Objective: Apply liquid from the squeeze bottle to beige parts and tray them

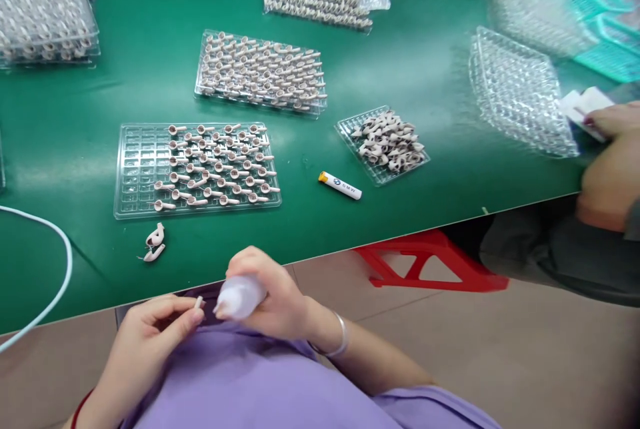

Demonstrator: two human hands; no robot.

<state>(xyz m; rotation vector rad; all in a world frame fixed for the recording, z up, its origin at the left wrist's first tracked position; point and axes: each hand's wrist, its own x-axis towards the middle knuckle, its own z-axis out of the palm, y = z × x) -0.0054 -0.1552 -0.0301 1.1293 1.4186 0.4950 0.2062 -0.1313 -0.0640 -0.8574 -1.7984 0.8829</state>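
Just off the near edge of the green tabletop (300, 224), the person's left hand (155, 336) pinches a small white piece (199, 302) between thumb and forefinger. The right hand (280, 299) is wrapped around a translucent bottle (242, 296), its tip toward the left hand; the two hands are near each other but apart. Close to that edge, two loose pale pieces (159, 236) lie just beside a partly filled clear tray (137, 152). Farther right, a white tube with a yellow end (343, 186) lies near a small heaped tray (349, 126).
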